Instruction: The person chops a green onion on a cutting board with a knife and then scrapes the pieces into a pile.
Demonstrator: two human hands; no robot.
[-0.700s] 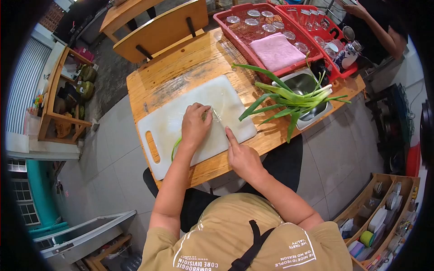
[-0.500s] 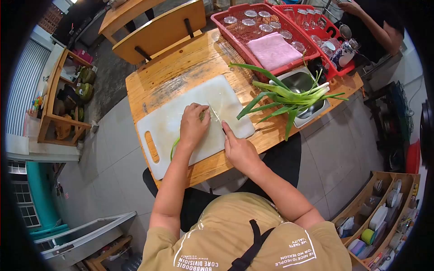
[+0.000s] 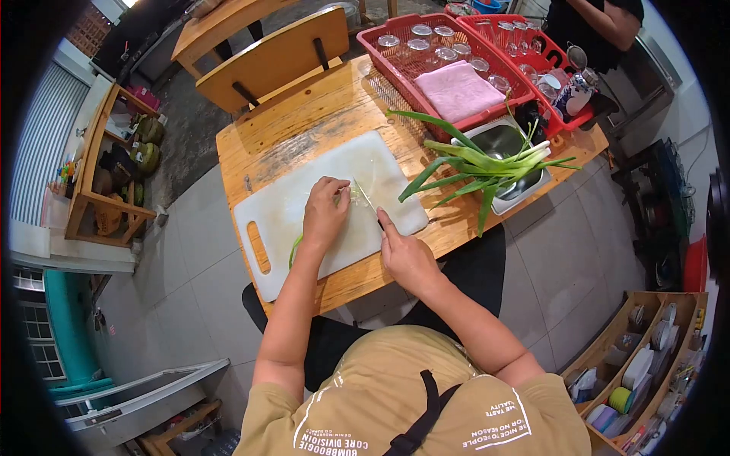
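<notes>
A white cutting board (image 3: 293, 182) lies on the wooden table. My left hand (image 3: 325, 213) rests on it, fingers curled over a green onion (image 3: 295, 249) whose leaf sticks out below the wrist. My right hand (image 3: 407, 258) grips a knife (image 3: 364, 194), its blade pointing up and left beside my left fingertips. Small pale cut pieces (image 3: 357, 199) lie around the blade. More green onions (image 3: 487, 163) are spread across a metal container (image 3: 538, 181) on the right of the table.
A red basket (image 3: 395, 72) holds upturned glasses and a pink cloth (image 3: 461, 90). Behind it a second red basket (image 3: 566, 121) carries glasses and cups. A person (image 3: 620, 26) stands at the upper right. A wooden chair (image 3: 281, 57) is at the far table edge.
The view has shifted slightly. The knife and my right hand sit a little further from my left fingertips. The person at the upper right has moved their arm up and left.
</notes>
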